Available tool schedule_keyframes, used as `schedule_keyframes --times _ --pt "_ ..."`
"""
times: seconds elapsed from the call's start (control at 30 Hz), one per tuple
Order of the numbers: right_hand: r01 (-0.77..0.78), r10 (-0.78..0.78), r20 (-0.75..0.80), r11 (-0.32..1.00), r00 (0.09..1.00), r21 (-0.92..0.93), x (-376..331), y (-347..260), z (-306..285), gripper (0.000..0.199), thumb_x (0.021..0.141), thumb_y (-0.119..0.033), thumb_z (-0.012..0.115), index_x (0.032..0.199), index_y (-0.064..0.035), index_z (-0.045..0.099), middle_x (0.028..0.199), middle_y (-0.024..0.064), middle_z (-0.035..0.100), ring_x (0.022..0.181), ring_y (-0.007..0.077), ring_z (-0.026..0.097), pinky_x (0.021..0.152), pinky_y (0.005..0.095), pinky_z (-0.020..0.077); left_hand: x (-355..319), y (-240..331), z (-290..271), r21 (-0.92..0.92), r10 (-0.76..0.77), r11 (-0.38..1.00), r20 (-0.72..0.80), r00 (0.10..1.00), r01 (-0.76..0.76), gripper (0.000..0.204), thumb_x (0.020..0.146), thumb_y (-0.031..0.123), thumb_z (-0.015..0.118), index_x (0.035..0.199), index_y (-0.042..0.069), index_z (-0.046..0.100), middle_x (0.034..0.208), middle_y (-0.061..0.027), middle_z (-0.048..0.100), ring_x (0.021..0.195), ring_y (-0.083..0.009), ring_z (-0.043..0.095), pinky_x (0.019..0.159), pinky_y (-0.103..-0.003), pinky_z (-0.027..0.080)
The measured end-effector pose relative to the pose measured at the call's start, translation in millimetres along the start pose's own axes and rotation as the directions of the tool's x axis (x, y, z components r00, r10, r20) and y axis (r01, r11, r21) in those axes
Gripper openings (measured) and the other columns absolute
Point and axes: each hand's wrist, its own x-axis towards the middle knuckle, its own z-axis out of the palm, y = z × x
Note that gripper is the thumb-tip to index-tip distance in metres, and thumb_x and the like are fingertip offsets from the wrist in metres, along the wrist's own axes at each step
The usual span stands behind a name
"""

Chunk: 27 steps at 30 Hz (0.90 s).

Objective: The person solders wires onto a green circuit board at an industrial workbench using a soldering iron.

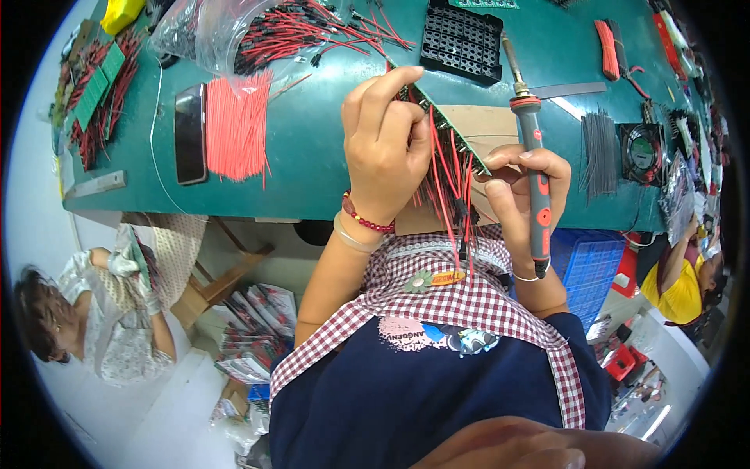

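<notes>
My left hand (383,148) grips a narrow green circuit board (451,133) by its upper end and holds it tilted above the green table (312,148). Many red and black wires (447,191) hang from the board toward my checked apron. My right hand (519,184) sits just right of the board and holds a soldering iron (536,164) with a grey handle and a red ring. The iron's metal tip points away from me, apart from the board. A brown cardboard sheet (488,121) lies under both hands.
On the table lie a bundle of cut red wires (236,125), a dark phone (190,133), a black plastic tray (461,43), a bag of wired leads (266,31), black wire pieces (600,148) and a small fan (642,152). A blue crate (586,266) stands below. One person sits at left (101,313), another at right (680,285).
</notes>
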Motion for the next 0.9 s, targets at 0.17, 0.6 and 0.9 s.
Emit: schedule_keyframes --times 0.17,0.6,0.9 --pt "-0.033 0.036 -0.076 0.998 0.996 0.048 8 -10 -18 0.044 0.096 -0.028 0.061 0.127 0.0000 0.047 0.090 0.0135 0.062 0.072 0.0142 0.059 0.064 0.0251 0.0496 -4 -5 -3 0.001 -0.009 1.000 0.028 1.000 0.009 0.021 0.066 -0.009 0.066 0.077 0.005 0.054 0.117 -0.0090 0.062 0.103 -0.0295 0.055 0.086 -0.038 0.046" --pt "-0.456 0.519 -0.073 0.803 0.852 0.384 23 -15 -46 0.028 0.091 -0.019 0.055 0.102 0.0060 0.063 0.062 0.0069 0.057 0.043 0.0043 0.041 0.038 0.0176 0.0306 -19 3 -21 0.046 -0.076 0.996 0.016 0.997 0.075 0.019 0.072 -0.005 0.069 0.082 0.006 0.057 0.117 -0.0100 0.060 0.104 -0.0276 0.054 0.082 -0.035 0.048" --pt "-0.539 0.568 0.060 0.735 0.821 0.412 27 -13 -30 0.026 0.090 -0.016 0.056 0.103 0.0058 0.063 0.062 0.0066 0.059 0.043 0.0031 0.041 0.039 0.0173 0.0311 -24 6 -25 0.025 -0.122 0.992 -0.014 0.992 0.122 0.017 0.073 -0.004 0.069 0.083 0.006 0.058 0.119 -0.0115 0.058 0.105 -0.0273 0.053 0.081 -0.035 0.049"
